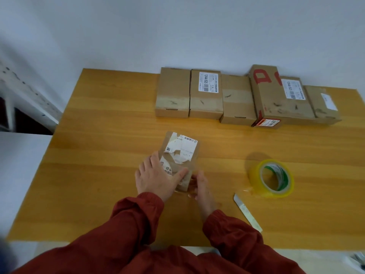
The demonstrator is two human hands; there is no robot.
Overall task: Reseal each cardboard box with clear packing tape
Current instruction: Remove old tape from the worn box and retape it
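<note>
Wooden worktop: row of cardboard boxes along the back, small box up front, tape roll and pale strip off right.

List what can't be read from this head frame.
All head view:
- Near end of the small box is hidden by the left hand and right hand; tape there unclear.
- Right hand's grip: blurred, cannot tell.
- The label on the small box: print too small.
- Bottom-right corner object: cut off by the frame edge.
</note>
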